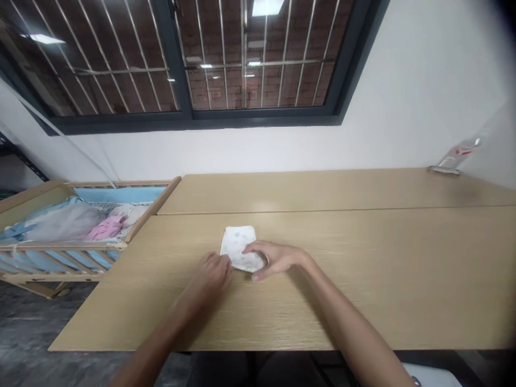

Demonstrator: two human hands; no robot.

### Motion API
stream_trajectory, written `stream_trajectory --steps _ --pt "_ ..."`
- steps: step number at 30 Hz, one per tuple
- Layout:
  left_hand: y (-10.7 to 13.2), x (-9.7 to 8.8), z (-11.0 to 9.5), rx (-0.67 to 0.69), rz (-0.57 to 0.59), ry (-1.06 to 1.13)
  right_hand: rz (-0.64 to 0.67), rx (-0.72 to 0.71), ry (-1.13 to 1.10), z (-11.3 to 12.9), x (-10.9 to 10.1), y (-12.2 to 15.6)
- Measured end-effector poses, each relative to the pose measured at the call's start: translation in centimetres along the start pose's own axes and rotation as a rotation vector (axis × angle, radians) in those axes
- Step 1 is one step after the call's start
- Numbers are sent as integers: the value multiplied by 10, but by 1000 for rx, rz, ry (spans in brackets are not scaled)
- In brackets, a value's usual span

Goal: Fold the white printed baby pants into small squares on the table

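A small folded white cloth [237, 244] with a faint print lies on the wooden table in front of me. My left hand [215, 271] is closed at its lower left corner, the fingers pinched on the edge. At the right side of the cloth, my right hand [276, 257] curves with thumb and fingers apart. Its fingertips touch the top of the cloth, while the thumb lies by the near right corner. Part of the right edge curls up between them.
The table [382, 269] has a seam running across it toward the back. A wooden crib [80, 247] with blue lining and bedding stands at the left. A clear plastic packet [455, 156] leans at the back right. A barred window [258, 64] is above.
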State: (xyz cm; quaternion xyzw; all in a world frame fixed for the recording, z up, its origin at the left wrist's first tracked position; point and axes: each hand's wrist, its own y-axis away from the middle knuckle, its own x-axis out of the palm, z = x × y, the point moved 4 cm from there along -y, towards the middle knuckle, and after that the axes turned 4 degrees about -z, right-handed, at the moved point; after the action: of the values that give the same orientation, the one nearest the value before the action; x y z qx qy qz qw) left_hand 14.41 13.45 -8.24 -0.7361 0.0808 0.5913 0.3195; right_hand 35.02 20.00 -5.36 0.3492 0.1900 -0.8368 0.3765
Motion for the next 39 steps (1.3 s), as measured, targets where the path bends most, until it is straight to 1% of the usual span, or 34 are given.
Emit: stream_trajectory --steps 3,6,8,10,11,13,15,17,20,22,24,28,32,35,37,39 --pt "-26 -10 19 -97 70 147 0 -1 47 -6 5 2" --pt "-50 -19 37 -181 182 350 -58 52 -54 -13 5 -2" --pt "-61 -22 46 -207 258 533 -124 82 -131 -16 2 -5" --pt "-66 -24 52 -219 325 698 -191 87 -172 -18 -1 -7" --pt "-66 -23 55 -223 354 747 -215 84 -184 -19 -2 -8" --pt "-64 -19 61 -233 397 769 -261 75 -200 -20 -2 -10" --pt "-61 -13 67 -253 395 750 -320 76 -200 -24 -2 -11" --pt "-60 -5 70 -290 330 772 -401 119 -163 -30 0 -13" --pt "-61 9 73 -344 173 839 -531 231 -82 -44 4 -17" --pt "-62 19 75 -383 86 804 -619 262 -68 -52 8 -21" --pt "-64 28 78 -439 22 708 -696 260 -71 -58 13 -26" --pt "-63 42 86 -529 -52 524 -806 317 -39 -72 19 -32" --pt "-61 48 86 -545 -76 388 -865 372 -14 -81 21 -34" --pt "-60 47 79 -539 -125 307 -897 382 79 -73 18 -30" --pt "-60 41 69 -502 -249 238 -908 309 224 -57 15 -28" --pt "-61 35 54 -374 -380 183 -848 169 374 -39 16 -29"
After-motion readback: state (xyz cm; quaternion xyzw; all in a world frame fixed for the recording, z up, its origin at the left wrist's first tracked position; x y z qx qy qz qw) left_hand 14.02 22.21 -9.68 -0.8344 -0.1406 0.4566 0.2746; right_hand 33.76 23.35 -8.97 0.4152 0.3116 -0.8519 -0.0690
